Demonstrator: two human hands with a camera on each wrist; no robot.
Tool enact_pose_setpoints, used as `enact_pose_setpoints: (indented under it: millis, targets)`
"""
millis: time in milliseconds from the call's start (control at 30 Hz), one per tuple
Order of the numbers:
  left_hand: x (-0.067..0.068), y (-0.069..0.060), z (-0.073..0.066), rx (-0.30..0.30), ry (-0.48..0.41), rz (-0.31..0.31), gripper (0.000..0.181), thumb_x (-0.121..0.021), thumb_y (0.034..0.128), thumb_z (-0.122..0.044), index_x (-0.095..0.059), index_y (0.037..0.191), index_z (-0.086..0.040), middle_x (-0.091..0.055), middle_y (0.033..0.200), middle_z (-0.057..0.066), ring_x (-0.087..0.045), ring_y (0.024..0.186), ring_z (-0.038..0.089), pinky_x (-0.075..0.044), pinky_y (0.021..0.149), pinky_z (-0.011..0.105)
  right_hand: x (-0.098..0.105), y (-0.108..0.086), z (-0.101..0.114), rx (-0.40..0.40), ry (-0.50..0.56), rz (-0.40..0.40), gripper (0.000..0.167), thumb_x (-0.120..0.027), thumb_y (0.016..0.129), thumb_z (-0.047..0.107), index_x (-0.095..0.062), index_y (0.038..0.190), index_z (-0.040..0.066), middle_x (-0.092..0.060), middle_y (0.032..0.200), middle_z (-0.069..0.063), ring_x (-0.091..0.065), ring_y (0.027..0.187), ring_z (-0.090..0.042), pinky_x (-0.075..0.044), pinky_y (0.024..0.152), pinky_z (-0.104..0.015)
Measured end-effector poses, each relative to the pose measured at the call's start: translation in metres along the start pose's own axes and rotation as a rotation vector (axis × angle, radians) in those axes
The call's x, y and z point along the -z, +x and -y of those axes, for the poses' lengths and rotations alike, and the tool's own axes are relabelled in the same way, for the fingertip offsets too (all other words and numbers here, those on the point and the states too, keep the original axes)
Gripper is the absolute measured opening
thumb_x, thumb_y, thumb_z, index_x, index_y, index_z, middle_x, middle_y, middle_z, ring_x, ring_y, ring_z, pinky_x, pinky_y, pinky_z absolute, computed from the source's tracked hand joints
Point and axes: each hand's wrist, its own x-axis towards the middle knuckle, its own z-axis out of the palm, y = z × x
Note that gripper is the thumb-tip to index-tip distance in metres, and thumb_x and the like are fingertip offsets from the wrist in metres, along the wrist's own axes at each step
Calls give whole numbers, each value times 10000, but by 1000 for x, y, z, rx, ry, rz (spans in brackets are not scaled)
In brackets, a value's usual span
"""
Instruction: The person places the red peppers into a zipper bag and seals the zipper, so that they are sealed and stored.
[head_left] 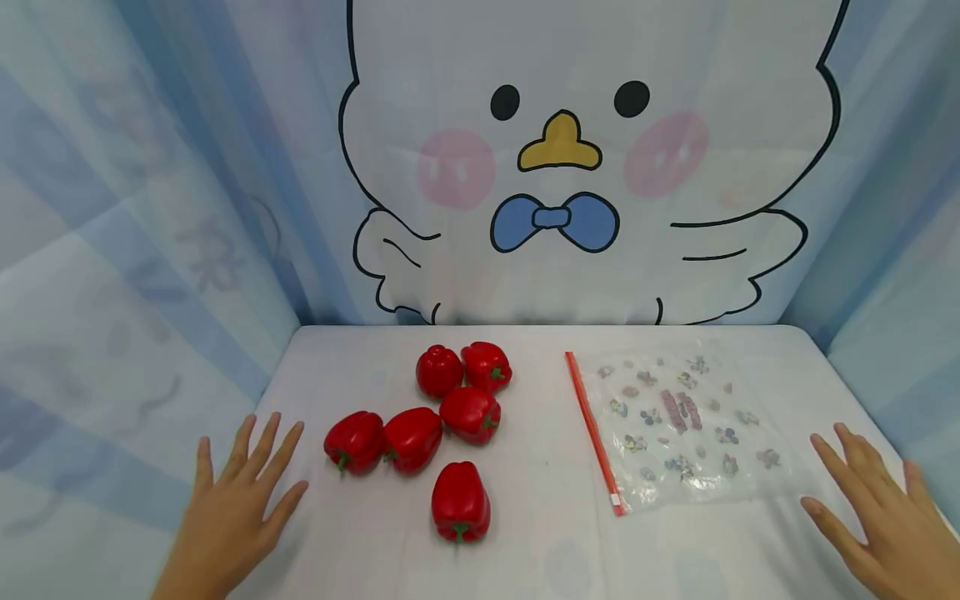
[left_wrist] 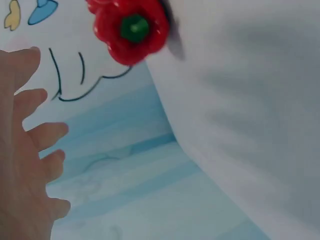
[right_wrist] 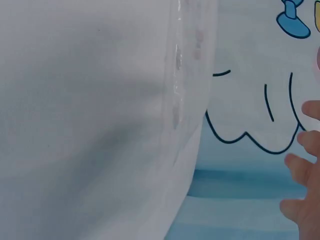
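Observation:
Several red bell peppers with green stems lie on the white table, left of its middle. One bell pepper (head_left: 461,502) sits nearest the front, apart from the others; the leftmost pepper (head_left: 355,442) is closest to my left hand (head_left: 231,508). That hand is spread with straight fingers and holds nothing. A clear zip bag (head_left: 678,421) printed with small figures lies flat at the right, its red zip strip (head_left: 595,433) facing the peppers. My right hand (head_left: 885,517), fingers spread, is just right of the bag and holds nothing. In the left wrist view, a pepper (left_wrist: 132,30) shows its green stem.
The white table (head_left: 540,467) ends at a back edge against a curtain (head_left: 555,275) with a cartoon bird on it. Pale blue curtains (head_left: 112,292) hang along both sides, close to the hands.

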Motion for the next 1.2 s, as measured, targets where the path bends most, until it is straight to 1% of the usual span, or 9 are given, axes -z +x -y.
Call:
enact_pose_setpoints:
  millis: [267, 400, 500, 567, 633, 767, 833, 1033, 1200]
  targets:
    - [0, 7, -30, -50, -127, -275, 710, -278, 1091, -615, -645, 1417, -102, -721, 1325, 175, -675, 1209, 444, -161, 1272, 692, -7, 3, 24, -57, 8, -14, 791, -620, 1031, 415, -238, 1665, 138, -216, 1721, -209, -100, 1637, -316, 100, 1311, -567]
    - [-2, 8, -42, 2, -202, -345, 536, -452, 1088, -483, -700, 1328, -72, -765, 1227, 170, -727, 1104, 418, -303, 1212, 674, -12, 4, 36, -90, 29, -56, 707, -661, 1009, 370, -393, 1603, 96, -433, 1604, -257, -341, 1542, -409, 38, 1332, -537]
    - [-5, 9, -53, 68, -271, -363, 348, -688, 973, -244, -723, 1273, -70, -785, 1154, 157, -743, 1040, 382, -406, 1095, 685, -16, 5, 45, -106, 61, -102, 613, -698, 986, 309, -513, 1515, 60, -559, 1483, -282, -495, 1401, -467, -15, 1337, -538]
    - [-7, 9, -62, 123, -319, -356, 384, -784, 857, -91, -732, 1237, -66, -790, 1114, 146, -740, 1007, 363, -448, 1022, 681, -19, 6, 51, -112, 82, -135, 560, -718, 973, 278, -569, 1460, 47, -614, 1413, -288, -545, 1346, -457, -52, 1340, -531]
    - [-8, 9, -71, 189, -377, -337, 411, -819, 818, -16, -736, 1218, -57, -789, 1112, 133, -728, 1013, 353, -473, 993, 641, -23, 7, 56, -103, 118, -184, 497, -735, 957, 247, -624, 1394, 37, -663, 1341, -285, -519, 1450, -274, -98, 1342, -507]
    - [-9, 9, -90, 338, -478, -283, 411, -807, 845, 21, -729, 1239, -69, -783, 1159, 99, -709, 1072, 320, -491, 987, 530, -30, 7, 65, -98, 182, -254, 416, -757, 936, 213, -686, 1309, 41, -719, 1245, -264, -216, 1429, 272, -148, 1343, -385]
    - [-9, 10, -100, 410, -514, -247, 404, -789, 874, 6, -720, 1259, -92, -776, 1182, 78, -697, 1107, 297, -497, 993, 506, -33, 7, 71, -109, 215, -272, 400, -769, 923, 183, -700, 1294, 50, -732, 1222, -250, -164, 1334, 363, -155, 1331, -301]
    - [-13, 15, -124, 516, -587, -110, 389, -754, 933, -57, -687, 1300, -169, -735, 1260, 2, -659, 1201, 225, -526, 1046, 503, -42, 10, 90, -164, 300, -316, 368, -779, 913, 136, -735, 1277, 123, -765, 1174, -187, -609, 1192, -52, -195, 1220, -95]
    - [-21, 18, -135, 505, -622, -56, 384, -750, 945, -90, -680, 1305, -204, -709, 1286, -38, -650, 1156, 158, -559, 1028, 491, -47, 14, 108, -195, 348, -290, 355, -771, 928, 144, -731, 1281, 120, -754, 1223, -178, -640, 1138, -340, -268, 1202, -117]
